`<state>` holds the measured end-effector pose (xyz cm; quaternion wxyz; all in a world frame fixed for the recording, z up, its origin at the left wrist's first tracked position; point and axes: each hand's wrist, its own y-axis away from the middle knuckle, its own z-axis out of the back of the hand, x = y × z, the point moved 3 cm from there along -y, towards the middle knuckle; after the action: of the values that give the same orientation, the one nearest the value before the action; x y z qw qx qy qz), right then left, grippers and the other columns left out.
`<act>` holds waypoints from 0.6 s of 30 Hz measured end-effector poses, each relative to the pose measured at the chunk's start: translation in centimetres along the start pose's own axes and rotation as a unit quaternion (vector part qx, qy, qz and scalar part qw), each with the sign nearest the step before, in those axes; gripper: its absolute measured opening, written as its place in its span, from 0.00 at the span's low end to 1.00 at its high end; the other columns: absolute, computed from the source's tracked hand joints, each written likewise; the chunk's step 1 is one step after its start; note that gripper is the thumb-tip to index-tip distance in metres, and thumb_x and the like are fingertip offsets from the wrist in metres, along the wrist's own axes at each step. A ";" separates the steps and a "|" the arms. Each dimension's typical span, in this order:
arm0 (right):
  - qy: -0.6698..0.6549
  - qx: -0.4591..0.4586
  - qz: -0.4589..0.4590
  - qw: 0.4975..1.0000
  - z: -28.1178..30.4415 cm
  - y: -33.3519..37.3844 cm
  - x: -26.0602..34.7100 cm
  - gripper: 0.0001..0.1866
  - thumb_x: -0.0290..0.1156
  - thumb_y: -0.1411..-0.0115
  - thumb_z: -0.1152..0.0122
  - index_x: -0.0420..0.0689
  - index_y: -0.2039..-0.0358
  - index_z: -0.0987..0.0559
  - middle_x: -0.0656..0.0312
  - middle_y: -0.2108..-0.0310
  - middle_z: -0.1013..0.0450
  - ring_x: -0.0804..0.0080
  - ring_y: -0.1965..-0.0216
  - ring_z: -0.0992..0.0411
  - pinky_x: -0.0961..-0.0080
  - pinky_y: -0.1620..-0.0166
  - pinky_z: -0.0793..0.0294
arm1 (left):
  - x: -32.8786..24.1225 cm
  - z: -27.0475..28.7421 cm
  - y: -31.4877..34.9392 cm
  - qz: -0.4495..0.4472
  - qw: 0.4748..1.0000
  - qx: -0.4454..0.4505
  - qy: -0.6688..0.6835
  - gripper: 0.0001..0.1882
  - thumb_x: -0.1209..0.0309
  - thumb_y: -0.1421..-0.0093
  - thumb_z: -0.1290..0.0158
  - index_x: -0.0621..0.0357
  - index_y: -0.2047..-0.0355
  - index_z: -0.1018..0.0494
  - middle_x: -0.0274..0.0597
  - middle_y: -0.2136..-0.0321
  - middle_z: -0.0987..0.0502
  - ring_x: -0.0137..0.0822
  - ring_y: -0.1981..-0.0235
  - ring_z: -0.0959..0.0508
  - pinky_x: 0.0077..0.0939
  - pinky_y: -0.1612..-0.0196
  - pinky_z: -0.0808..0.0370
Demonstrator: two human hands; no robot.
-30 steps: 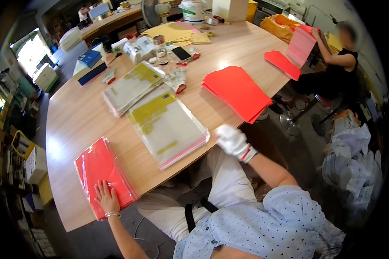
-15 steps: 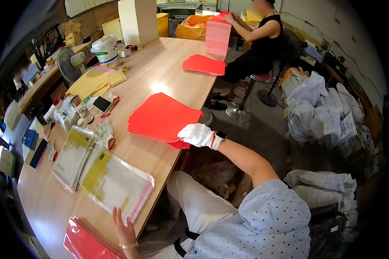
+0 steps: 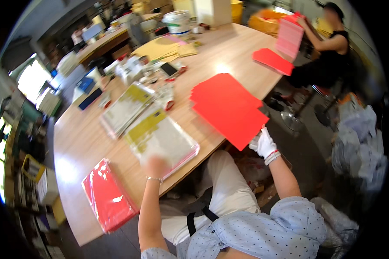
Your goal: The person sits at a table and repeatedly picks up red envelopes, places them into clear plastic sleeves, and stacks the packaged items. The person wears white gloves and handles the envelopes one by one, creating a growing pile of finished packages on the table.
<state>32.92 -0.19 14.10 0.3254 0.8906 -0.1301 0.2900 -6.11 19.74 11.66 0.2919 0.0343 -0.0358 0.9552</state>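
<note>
In a white glove, my right hand grips the near corner of a red paper sheet. That sheet juts past the table's edge and overlaps a fanned stack of red sheets. My left hand, ungloved and smeared by motion, is over the near end of a pile of clear plastic bags with yellow-green print; its fingers cannot be made out. Beyond lies a second pile of clear bags. A plastic-wrapped red pack sits at the table's near left.
Red-handled scissors, a dark phone and a white bucket stand along the table's far side. Yellow sheets lie there too. At the far right a seated person handles red sheets. White sacks fill the floor at right.
The view has turned left. My left hand has moved from beside the wrapped pack onto the clear bags. My right hand has pulled a red sheet partly off the stack toward me.
</note>
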 end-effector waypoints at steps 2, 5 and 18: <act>0.147 0.085 0.066 0.983 0.8 -2.8 0.5 0.10 0.36 0.40 0.52 0.50 0.77 0.35 0.69 0.85 0.44 0.80 0.89 0.48 0.82 0.85 0.53 | 0.4 0.3 0.4 -0.011 1.000 0.000 -0.004 0.08 0.66 0.51 0.50 0.54 0.79 0.25 0.44 0.75 0.25 0.41 0.70 0.25 0.35 0.69 0.28; 0.176 0.089 0.191 0.961 -1.2 -0.3 0.4 0.06 0.30 0.41 0.53 0.48 0.63 0.31 0.68 0.79 0.36 0.83 0.85 0.42 0.86 0.84 0.45 | 2.3 -2.5 0.2 -0.012 1.000 0.008 -0.011 0.07 0.67 0.50 0.50 0.54 0.78 0.25 0.43 0.75 0.25 0.40 0.70 0.25 0.36 0.68 0.28; 0.102 0.095 -0.057 0.989 -3.5 13.3 -10.3 0.09 0.27 0.40 0.55 0.42 0.60 0.29 0.63 0.65 0.28 0.75 0.68 0.28 0.80 0.68 0.26 | 1.2 5.3 3.1 0.066 0.985 -0.061 0.147 0.15 0.56 0.47 0.48 0.55 0.75 0.24 0.44 0.76 0.24 0.42 0.71 0.25 0.36 0.69 0.30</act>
<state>17.63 -7.52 16.80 0.2667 0.8891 -0.0172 0.3716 -8.55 17.40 16.91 0.2316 -0.1267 -0.0527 0.9631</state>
